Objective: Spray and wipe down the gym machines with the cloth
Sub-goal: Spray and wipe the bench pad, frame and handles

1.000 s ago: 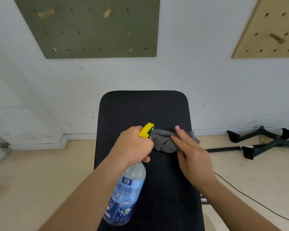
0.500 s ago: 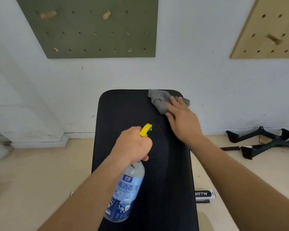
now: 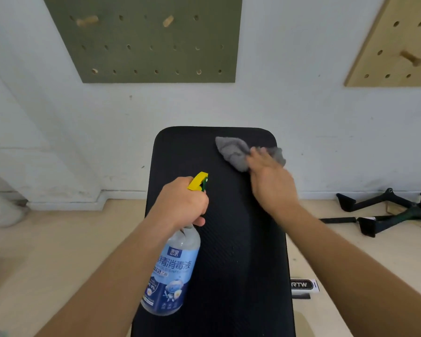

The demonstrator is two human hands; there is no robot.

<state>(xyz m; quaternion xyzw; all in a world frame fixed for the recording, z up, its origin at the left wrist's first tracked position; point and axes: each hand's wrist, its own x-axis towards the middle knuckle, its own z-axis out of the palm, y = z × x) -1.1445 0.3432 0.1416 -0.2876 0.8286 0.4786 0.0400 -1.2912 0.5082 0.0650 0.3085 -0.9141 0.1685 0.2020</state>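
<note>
Grey and crumpled, the cloth is lying on the far right corner of the black weight bench pad, with one end hanging just past the pad's right edge. The right hand is pressing down on it, its grip open and its fingers lying fairly straight across the fabric; the fingertips are blurring, so their exact placing is hard to tell. The left hand is holding a spray bottle over the left half of the pad, its grip closing firmly round the neck just under the yellow spray head, which is pointing toward the far end of the pad. The bottle is tilting, its clear body with the blue printed label hanging down toward the camera. The pad is running away from the person to a white wall, where a green pegboard and a pale wooden pegboard are hanging. Black cable-machine handles are lying on the light floor to the right, well apart from the bench.
</note>
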